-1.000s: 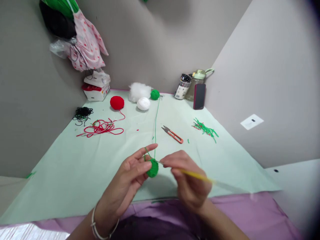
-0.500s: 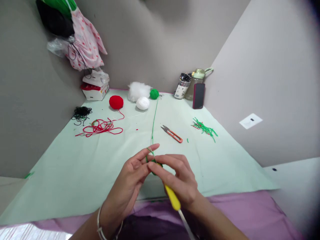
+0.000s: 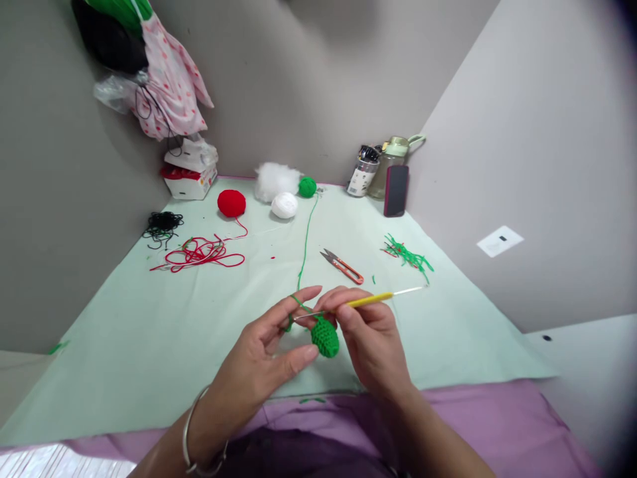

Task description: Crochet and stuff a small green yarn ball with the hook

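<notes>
My right hand (image 3: 371, 338) pinches a yellow-handled crochet hook (image 3: 371, 301), whose handle points to the right and whose metal tip points left. A small green crocheted piece (image 3: 325, 336) hangs from the hook between both hands. My left hand (image 3: 269, 348) has its fingers partly spread, with the green yarn strand (image 3: 304, 245) looped over the forefinger. That strand runs back to a green yarn ball (image 3: 307, 187) at the far side of the table.
On the pale green table cover (image 3: 124, 345) lie orange snips (image 3: 343, 266), green yarn scraps (image 3: 411, 255), loose red yarn (image 3: 199, 254), black yarn (image 3: 162, 227), a red ball (image 3: 231, 203), a white ball (image 3: 284, 205) and white stuffing (image 3: 276, 179). A phone (image 3: 397, 190), jar and bottle stand at the back right.
My right hand has swung the hook round, so the handle now points right instead of toward me. The green piece has come out from between the hands and hangs lower.
</notes>
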Tool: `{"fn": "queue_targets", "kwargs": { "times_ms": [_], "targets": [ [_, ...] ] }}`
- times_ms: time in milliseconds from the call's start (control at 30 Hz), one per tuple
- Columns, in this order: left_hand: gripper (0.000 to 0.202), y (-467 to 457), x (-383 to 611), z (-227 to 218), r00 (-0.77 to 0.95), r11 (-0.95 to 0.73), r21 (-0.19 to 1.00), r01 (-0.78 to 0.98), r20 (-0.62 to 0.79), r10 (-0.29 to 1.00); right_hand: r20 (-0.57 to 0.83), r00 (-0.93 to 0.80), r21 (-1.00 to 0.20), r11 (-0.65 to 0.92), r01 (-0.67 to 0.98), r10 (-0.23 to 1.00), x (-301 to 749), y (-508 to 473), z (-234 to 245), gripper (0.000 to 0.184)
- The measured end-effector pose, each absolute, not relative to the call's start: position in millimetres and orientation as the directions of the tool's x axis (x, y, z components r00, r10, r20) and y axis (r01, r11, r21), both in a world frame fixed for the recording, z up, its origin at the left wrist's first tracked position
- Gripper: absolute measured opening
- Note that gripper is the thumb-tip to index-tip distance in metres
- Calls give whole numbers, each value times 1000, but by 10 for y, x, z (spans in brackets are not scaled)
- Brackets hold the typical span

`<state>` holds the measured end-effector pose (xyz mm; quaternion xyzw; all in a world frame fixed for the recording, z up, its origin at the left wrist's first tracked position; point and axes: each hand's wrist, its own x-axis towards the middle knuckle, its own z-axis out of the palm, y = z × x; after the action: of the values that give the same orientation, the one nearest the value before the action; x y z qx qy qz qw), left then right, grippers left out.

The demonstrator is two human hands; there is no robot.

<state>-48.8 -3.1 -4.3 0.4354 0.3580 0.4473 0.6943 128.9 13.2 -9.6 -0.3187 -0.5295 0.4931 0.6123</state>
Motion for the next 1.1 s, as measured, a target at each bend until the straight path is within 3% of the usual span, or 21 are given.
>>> {"fn": "queue_targets", "kwargs": {
  "times_ms": [200, 433, 567, 667, 767, 900, 1033, 1100],
  "targets": [
    [50, -4, -522, -41, 380, 195, 894, -405, -29, 924, 148, -150, -892, 66, -448, 978, 1317, 170, -36, 22],
    [51, -9, -522, -52, 304, 128, 940, -316, -28, 952, 187, -171, -898, 98, -428, 967, 1350, 171, -25, 24],
    [54, -18, -546, -54, 303, 80, 976, -202, -16, 953, 263, -166, -918, 193, -347, 950, 1408, 153, -42, 21],
    [51, -25, -556, -43, 280, 39, 994, -104, -8, 960, 368, -177, -923, 336, -187, 913, 1460, 106, -18, 18],
    [49, -27, -558, -3, 250, -45, 999, -10, 46, 967, 455, -234, -888, 458, -46, 859, 1501, 63, 36, 19],
    [48, -29, -560, 87, 232, -171, 976, 134, 137, 963, 521, -278, -838, 546, 14, 807, 1530, 59, 88, 20],
    [43, -34, -548, 96, 229, -253, 948, 194, 207, 951, 618, -340, -724, 682, 105, 709, 1529, 75, 103, 17],
    [40, -37, -526, 62, 199, -250, 949, 190, 212, 957, 677, -374, -611, 768, 194, 634, 1507, 67, 100, 18]
  ]
}}
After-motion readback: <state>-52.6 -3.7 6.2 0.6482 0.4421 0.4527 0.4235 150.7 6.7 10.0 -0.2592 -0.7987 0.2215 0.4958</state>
